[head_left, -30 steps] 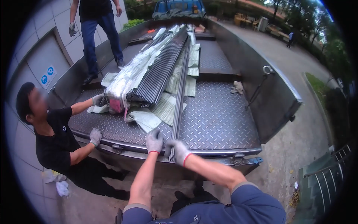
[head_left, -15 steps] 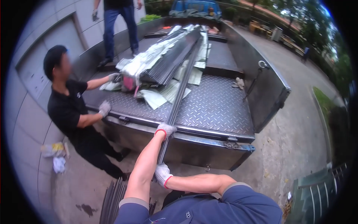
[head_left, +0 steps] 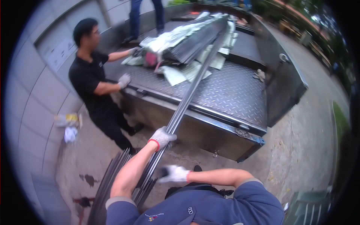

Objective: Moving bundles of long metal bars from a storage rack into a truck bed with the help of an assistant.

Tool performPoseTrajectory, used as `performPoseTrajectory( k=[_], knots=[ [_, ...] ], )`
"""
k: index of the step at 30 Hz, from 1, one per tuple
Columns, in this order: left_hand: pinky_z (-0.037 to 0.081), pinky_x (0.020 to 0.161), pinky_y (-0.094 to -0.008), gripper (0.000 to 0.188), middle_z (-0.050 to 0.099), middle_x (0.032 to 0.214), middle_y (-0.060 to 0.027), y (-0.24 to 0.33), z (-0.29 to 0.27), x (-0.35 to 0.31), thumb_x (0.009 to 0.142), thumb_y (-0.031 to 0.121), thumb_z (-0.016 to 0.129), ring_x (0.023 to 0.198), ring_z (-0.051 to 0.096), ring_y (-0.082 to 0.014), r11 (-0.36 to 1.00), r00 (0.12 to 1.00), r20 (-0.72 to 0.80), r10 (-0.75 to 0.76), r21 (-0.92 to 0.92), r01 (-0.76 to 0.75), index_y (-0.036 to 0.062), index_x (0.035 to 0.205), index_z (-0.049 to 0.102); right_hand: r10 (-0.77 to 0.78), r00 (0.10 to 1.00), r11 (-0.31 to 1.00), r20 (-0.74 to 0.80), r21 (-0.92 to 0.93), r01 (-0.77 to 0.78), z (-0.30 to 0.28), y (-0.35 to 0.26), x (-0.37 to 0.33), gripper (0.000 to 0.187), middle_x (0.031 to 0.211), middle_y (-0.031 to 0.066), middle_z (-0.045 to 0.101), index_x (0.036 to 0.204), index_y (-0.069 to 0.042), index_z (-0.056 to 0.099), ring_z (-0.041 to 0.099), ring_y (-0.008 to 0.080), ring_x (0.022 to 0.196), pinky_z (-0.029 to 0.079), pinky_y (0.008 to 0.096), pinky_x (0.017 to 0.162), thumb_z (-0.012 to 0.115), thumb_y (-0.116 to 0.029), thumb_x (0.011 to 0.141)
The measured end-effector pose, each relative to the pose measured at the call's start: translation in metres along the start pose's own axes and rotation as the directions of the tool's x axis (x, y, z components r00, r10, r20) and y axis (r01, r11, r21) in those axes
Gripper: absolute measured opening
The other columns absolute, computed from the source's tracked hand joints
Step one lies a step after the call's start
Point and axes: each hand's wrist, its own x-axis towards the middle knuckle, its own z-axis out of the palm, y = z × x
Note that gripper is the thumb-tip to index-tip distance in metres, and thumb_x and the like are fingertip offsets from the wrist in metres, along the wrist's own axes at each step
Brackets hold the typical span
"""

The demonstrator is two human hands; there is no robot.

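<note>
My left hand, in a pale knit glove with a red cuff, is closed around several long dark metal bars. They slope from the truck bed over its rear edge and down past my left forearm. My right hand, also gloved, is beside the lower part of the bars, apart from my left hand. Its fingers are smeared by motion, so their grip is unclear. On the bed lies a bundle of dark bars, partly wrapped in pale sheeting.
A co-worker in black stands at the left, gloved hands on the sheeting and bed edge. Another person's legs show on the bed. More bars lie low beside my left arm. A glove rests near the side wall.
The bars have come farther back off the truck, toward me. My left hand has moved from the bed edge down toward my body with them. My right hand has shifted away from the bars.
</note>
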Motion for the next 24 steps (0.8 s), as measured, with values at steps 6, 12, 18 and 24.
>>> performPoseTrajectory(
  k=[6, 12, 18, 24],
  knots=[
    [0.059, 0.069, -0.041, 0.051, 0.075, 0.087, -0.0146, -0.093, -0.016, -0.113, 0.079, 0.037, 0.077, 0.069, 0.073, -0.0249, 0.989, 0.998, -0.057, 0.035, 0.145, -0.027, 0.0058, 0.119, 0.068, -0.523, 0.641, 0.712, -0.561, -0.702, -0.034, -0.089, 0.081, -0.033, 0.089, 0.143, 0.024, 0.054, 0.148, -0.001, 0.049, 0.05, 0.0439, 0.137, 0.041, 0.0515, 0.117, 0.089, -0.029, 0.074],
    [0.058, 0.07, -0.0469, 0.043, 0.075, 0.084, -0.0186, -0.187, -0.04, -0.202, 0.075, 0.03, 0.077, 0.076, 0.075, -0.0337, 0.981, 0.988, -0.154, -0.01, 0.192, 0.039, 0.0033, 0.108, 0.068, -0.696, 0.675, 0.383, -0.243, -0.922, 0.063, -0.146, 0.039, 0.053, 0.106, 0.163, 0.0209, 0.039, 0.156, -0.013, 0.042, 0.035, 0.0439, 0.151, 0.03, 0.0558, 0.126, 0.094, -0.013, 0.064],
    [0.057, 0.086, -0.0457, 0.057, 0.075, 0.108, -0.0211, -0.279, -0.036, -0.247, 0.07, 0.024, 0.078, 0.103, 0.072, -0.0375, 0.963, 0.963, -0.232, -0.134, 0.2, 0.182, 0.006, 0.123, 0.07, -0.477, 0.865, 0.201, 0.157, -0.938, 0.281, -0.149, 0.017, 0.141, 0.091, 0.146, 0.0187, 0.053, 0.144, -0.011, 0.054, 0.044, 0.0414, 0.142, 0.033, 0.0527, 0.123, 0.092, -0.013, 0.062],
    [0.056, 0.083, -0.049, 0.052, 0.075, 0.101, -0.019, -0.33, -0.048, -0.261, 0.068, 0.026, 0.076, 0.097, 0.072, -0.039, 0.956, 0.96, -0.24, -0.143, 0.219, 0.197, 0.0111, 0.117, 0.07, -0.428, 0.841, 0.124, 0.331, -0.9, 0.418, -0.181, 0.04, 0.198, 0.047, 0.111, 0.0197, 0.068, 0.118, -0.006, 0.065, 0.063, 0.0417, 0.111, 0.048, 0.0514, 0.102, 0.07, -0.004, 0.071]
  ],
)
